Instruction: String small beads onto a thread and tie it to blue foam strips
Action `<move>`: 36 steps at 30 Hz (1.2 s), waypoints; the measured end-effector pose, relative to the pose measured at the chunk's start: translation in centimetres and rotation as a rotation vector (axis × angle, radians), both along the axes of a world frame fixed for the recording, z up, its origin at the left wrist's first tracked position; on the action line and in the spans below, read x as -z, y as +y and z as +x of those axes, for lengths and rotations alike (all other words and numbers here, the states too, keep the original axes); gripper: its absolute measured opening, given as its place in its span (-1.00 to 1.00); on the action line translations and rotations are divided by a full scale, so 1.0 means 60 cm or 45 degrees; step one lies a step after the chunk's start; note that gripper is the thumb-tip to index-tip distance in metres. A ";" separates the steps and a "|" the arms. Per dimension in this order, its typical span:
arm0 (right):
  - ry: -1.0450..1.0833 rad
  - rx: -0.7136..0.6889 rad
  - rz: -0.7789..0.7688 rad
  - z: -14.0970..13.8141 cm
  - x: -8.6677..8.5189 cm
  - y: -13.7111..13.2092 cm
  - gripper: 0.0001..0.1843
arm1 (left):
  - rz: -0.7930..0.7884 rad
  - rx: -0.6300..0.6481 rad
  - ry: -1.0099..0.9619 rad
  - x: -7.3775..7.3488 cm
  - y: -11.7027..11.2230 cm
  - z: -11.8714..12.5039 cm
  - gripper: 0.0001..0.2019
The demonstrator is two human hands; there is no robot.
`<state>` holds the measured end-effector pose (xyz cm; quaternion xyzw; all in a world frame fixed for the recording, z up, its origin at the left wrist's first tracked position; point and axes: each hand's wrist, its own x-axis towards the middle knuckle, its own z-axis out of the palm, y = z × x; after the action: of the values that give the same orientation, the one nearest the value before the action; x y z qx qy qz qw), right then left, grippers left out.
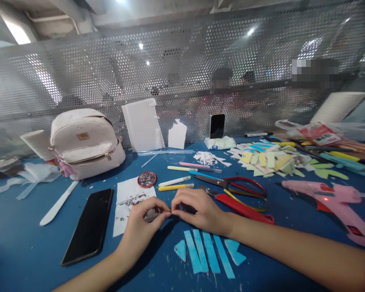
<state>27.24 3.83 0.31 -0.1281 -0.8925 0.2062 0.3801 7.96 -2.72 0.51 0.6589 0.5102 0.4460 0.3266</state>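
From my remote seat I see the L hand [137, 213] & R hand [202, 206] fingertip-to-fingertip above the table [158, 263], thumbs pressed to forefingers, anything pinched too small to ID. Nearby on the table, 4 blue strips [211, 252] look light, prob. bendy, best taken by long edges, w/ 2 blue scraps [235, 252], 2 phones [89, 225], 1 bag [85, 142], 1 glue gun [325, 194].

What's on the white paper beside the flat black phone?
Loose tiny pieces and, at its far edge, a red-rimmed dish. Whatever the left hand covers there can't be seen.
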 end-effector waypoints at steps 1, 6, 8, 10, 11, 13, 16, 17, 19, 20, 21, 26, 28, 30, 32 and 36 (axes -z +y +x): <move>0.004 -0.005 0.000 0.000 0.000 0.000 -0.82 | -0.007 -0.001 -0.003 -0.001 -0.001 0.000 -0.92; -0.013 -0.022 -0.021 0.003 0.005 0.003 -0.83 | -0.006 -0.004 -0.017 -0.003 -0.002 0.001 -0.89; -0.021 -0.017 -0.030 0.003 0.005 0.004 -0.82 | -0.010 -0.013 -0.024 -0.002 -0.002 0.001 -0.89; -0.019 -0.007 -0.037 0.003 0.004 0.004 -0.81 | -0.020 -0.021 -0.030 -0.001 -0.002 0.000 -0.89; -0.015 0.001 -0.041 0.003 0.003 0.004 -0.81 | -0.023 -0.026 -0.036 -0.001 -0.001 -0.001 -0.89; -0.006 0.026 -0.050 0.003 0.001 0.003 -0.82 | -0.024 -0.035 -0.044 0.000 0.000 -0.002 -0.88; -0.004 0.069 -0.064 0.004 -0.001 0.002 -0.79 | -0.023 -0.050 -0.044 0.001 0.001 -0.002 -0.89; -0.008 0.078 -0.068 0.004 -0.001 0.002 -0.79 | -0.024 -0.055 -0.040 0.001 0.001 -0.002 -0.89; -0.015 0.086 -0.074 0.004 -0.001 0.003 -0.80 | -0.029 -0.064 -0.031 0.002 0.002 -0.002 -0.89; -0.017 0.087 -0.077 0.005 -0.001 0.003 -0.80 | -0.031 -0.068 -0.026 0.002 0.002 -0.002 -0.89; -0.016 0.086 -0.078 0.005 0.000 0.003 -0.81 | -0.029 -0.070 -0.019 0.003 0.001 -0.002 -0.89; -0.032 0.089 -0.060 0.004 -0.001 0.003 -0.79 | 0.016 -0.052 -0.011 0.004 0.000 -0.002 -0.90; -0.029 0.083 -0.045 0.003 -0.002 0.003 -0.80 | 0.039 -0.045 -0.011 0.004 0.000 -0.002 -0.90; -0.026 0.069 -0.034 0.003 -0.001 0.003 -0.82 | 0.057 -0.041 -0.001 0.004 0.000 -0.002 -0.90; -0.032 0.053 -0.032 0.003 0.000 0.003 -0.83 | 0.075 -0.034 0.008 0.004 0.000 -0.002 -0.90; -0.028 0.033 -0.031 0.004 0.000 0.003 -0.83 | 0.095 -0.008 0.009 0.004 0.003 -0.002 -0.89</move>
<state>27.49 4.02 0.29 -0.1465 -0.8923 0.2108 0.3714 7.85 -2.57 0.26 0.6706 0.4963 0.4635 0.2986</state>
